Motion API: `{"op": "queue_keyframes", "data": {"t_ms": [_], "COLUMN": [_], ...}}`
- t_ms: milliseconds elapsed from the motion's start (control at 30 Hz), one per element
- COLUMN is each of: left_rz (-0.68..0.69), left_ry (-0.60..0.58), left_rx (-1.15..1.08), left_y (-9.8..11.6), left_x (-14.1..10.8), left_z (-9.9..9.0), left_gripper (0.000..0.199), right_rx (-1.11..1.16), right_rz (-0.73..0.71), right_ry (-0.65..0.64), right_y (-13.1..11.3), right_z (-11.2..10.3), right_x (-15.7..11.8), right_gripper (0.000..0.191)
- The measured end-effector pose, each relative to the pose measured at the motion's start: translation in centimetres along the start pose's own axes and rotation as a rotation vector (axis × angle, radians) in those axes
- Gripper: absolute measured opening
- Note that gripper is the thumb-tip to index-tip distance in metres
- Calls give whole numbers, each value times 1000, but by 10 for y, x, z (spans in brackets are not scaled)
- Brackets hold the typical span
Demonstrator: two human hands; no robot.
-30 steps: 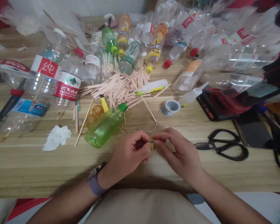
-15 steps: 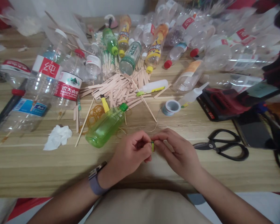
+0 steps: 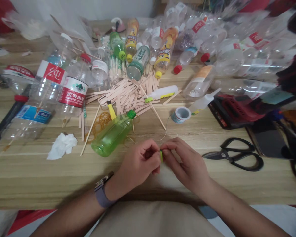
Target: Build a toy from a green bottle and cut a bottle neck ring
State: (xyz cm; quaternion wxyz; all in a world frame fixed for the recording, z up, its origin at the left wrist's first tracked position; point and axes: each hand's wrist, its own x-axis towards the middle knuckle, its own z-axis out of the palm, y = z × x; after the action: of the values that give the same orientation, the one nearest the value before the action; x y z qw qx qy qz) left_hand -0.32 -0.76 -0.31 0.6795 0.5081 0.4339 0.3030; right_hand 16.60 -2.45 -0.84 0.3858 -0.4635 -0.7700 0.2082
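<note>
Close together near the table's front edge, my left hand (image 3: 140, 161) and my right hand (image 3: 187, 161) pinch a small green ring-like piece (image 3: 161, 156) between their fingertips. A thin cord (image 3: 165, 131) runs from the spool (image 3: 181, 115) towards my fingers; whether it joins the green piece is too small to tell. Left of my left hand lies a green bottle (image 3: 111, 136) on its side. Black scissors (image 3: 233, 154) rest right of my right hand, with their blades closed.
Wooden sticks (image 3: 128, 93) are heaped behind the green bottle, near rubber bands (image 3: 101, 121). Clear bottles (image 3: 71, 92) stand at the left, and more lie at the back right. A crumpled tissue (image 3: 62, 145), a glue bottle (image 3: 164, 92) and a red-black power tool (image 3: 236, 110) are on the table.
The view has shifted very slightly. Both hands keep their pinch on the green piece, and the right fingers have moved only a little.
</note>
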Motion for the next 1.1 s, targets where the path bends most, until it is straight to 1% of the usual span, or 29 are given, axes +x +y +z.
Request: {"op": "queue_keyframes", "data": {"t_ms": [200, 333, 400, 533, 600, 667, 733, 800, 933, 1033, 1100], "left_rz": [6, 28, 97, 289, 323, 331, 330, 325, 316, 306, 311], "left_ry": [-32, -43, -23, 50, 62, 67, 73, 80, 84, 99, 120], "left_rx": [15, 114, 263, 691, 823, 892, 931, 954, 931, 879, 850], "left_y": [0, 2, 4, 9, 10, 9, 8, 8, 9, 8, 7], "left_x": [0, -1, -1, -2, -3, -3, -3, -3, -3, -3, -1], "left_z": [-1, -4, -5, -6, -5, -5, -5, -5, -4, -3, -3], "left_gripper": [5, 6, 9, 16, 20, 22, 23, 24, 22, 19, 18], "right_rx": [2, 8, -1, -45, -103, -196, -277, -311, -318, -304, -269], "right_rz": [-30, -56, -63, -75, -109, -158, -195, -202, -194, -183, -150], "right_ry": [19, 6, 6, -23, -46, -71, -82, -64, 3, 26, 33], "right_y": [1, 2, 3, 7, 9, 10, 10, 9, 8, 8, 9], "right_z": [-3, -6, -8, -8, -8, -6, -3, 1, 6, 7, 5], "right_x": [1, 2, 2, 1, 0, -1, -1, -1, 1, 2, 2], "right_gripper": [16, 16, 16, 15, 15, 15, 17, 19, 19, 17, 17]}}
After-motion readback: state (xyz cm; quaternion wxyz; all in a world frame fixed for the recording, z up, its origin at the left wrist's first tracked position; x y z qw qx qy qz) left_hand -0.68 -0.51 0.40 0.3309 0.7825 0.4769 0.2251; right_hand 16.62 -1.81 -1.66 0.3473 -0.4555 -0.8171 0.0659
